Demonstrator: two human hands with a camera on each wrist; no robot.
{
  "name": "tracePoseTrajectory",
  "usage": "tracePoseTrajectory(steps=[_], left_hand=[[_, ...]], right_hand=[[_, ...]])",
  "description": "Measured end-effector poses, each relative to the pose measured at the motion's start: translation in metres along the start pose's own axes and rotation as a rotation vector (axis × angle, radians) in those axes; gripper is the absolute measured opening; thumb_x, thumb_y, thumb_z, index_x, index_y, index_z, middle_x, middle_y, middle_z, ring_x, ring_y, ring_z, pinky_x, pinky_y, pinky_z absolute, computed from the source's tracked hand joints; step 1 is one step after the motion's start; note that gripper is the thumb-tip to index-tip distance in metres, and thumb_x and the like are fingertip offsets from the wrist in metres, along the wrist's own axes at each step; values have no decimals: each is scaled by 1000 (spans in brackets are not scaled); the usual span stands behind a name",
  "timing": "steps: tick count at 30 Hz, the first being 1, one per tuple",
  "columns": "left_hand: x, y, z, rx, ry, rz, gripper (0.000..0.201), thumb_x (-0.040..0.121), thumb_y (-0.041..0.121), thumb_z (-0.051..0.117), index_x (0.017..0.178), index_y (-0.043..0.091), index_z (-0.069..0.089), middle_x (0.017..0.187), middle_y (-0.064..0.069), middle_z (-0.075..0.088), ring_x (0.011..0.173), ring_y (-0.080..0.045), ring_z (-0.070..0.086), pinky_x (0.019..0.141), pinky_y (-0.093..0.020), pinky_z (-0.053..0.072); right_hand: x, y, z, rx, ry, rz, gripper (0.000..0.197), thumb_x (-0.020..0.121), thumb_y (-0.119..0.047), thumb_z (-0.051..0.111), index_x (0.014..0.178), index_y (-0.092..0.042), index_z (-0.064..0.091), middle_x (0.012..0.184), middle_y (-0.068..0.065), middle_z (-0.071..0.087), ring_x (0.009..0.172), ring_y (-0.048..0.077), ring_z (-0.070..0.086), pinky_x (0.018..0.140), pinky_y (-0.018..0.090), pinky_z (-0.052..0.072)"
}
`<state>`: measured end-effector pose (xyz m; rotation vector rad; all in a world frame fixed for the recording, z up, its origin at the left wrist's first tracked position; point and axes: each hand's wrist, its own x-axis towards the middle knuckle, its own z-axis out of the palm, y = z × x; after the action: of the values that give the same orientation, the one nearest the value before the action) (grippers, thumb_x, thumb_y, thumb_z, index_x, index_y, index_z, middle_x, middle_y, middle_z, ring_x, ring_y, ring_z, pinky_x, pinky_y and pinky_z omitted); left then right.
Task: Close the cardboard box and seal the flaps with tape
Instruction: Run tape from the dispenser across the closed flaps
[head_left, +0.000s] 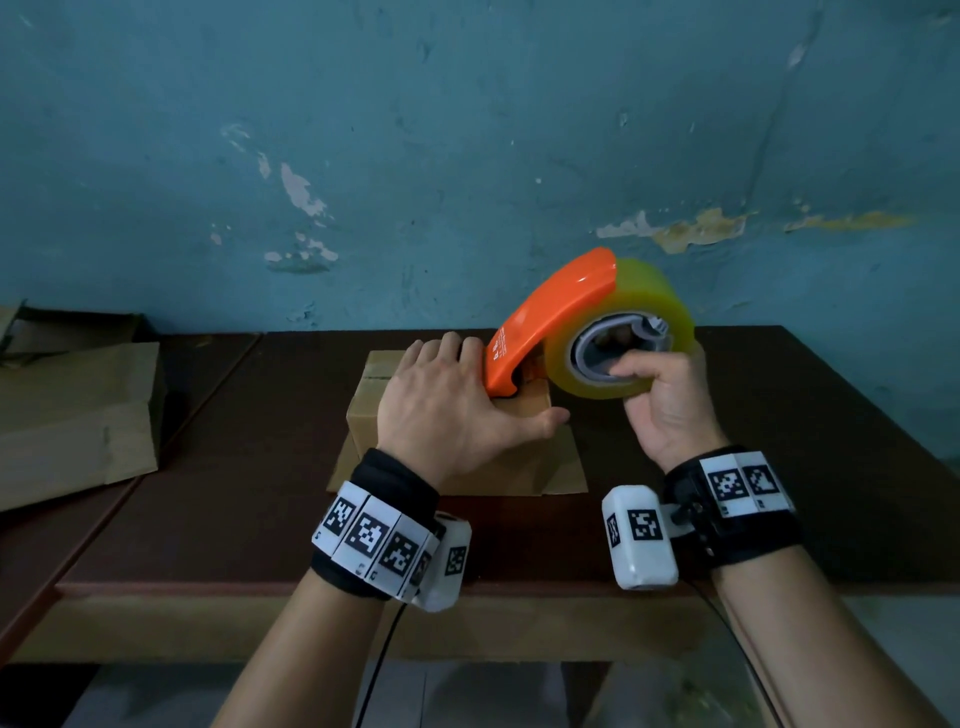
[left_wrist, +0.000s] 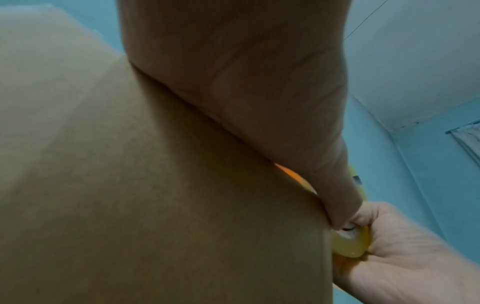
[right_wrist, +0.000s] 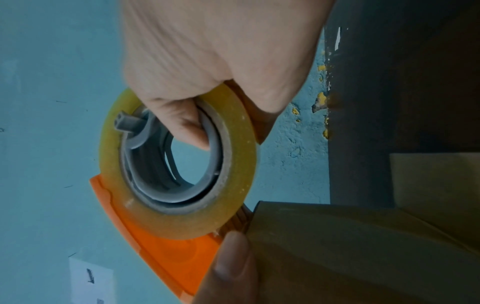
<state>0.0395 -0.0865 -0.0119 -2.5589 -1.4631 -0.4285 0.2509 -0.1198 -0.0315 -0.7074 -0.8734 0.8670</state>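
A small cardboard box (head_left: 370, 410) stands on a flat cardboard sheet (head_left: 563, 470) in the middle of the dark table (head_left: 753, 467), its top flaps down. My left hand (head_left: 447, 402) lies flat on the box top, fingers straight, thumb along the front right edge. My right hand (head_left: 662, 402) grips an orange tape dispenser (head_left: 550, 317) that carries a yellowish clear tape roll (head_left: 657, 296), thumb in the core. The dispenser's nose touches the box top just right of my left hand. In the right wrist view the roll (right_wrist: 233, 127), the orange body (right_wrist: 168, 257) and the box (right_wrist: 350, 246) show.
Flattened cardboard pieces (head_left: 72, 415) lie on the table at the far left. A peeling blue wall (head_left: 467, 156) rises right behind the table. The table's front edge (head_left: 311, 587) runs just under my wrists.
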Motion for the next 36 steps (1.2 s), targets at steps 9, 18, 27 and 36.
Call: tracePoseTrajectory(steps=[9,18,27,36], left_hand=[[-2,1,-5,2,-31,-38,112,62,105,19,118,16,58,112,-3,60,114,-25,58,108,-38,42],[-2,9,-3,-14,-56,68,107,82,87,22,146,5,46,155,-17,46,155,-30,26,128,-45,17],[1,9,5,-74,-34,95,111,84,88,22,158,6,32,165,-14,34,157,-26,22,128,-39,14],[-1,12,6,-76,52,77,85,80,81,32,127,15,58,121,-4,64,119,-23,58,113,-38,39]], right_hand=[[6,-6,-22,2,75,-8,41,57,12,51,88,-8,69,93,8,73,102,32,69,94,51,54],[5,-7,-18,-63,82,-36,38,58,10,51,81,-13,70,90,7,72,99,30,69,92,51,54],[1,-4,-18,-83,100,-56,35,59,9,53,82,-13,68,91,8,69,100,32,67,93,53,53],[-2,-2,-18,-17,111,-82,32,73,9,56,89,-13,71,88,1,75,95,23,73,82,38,58]])
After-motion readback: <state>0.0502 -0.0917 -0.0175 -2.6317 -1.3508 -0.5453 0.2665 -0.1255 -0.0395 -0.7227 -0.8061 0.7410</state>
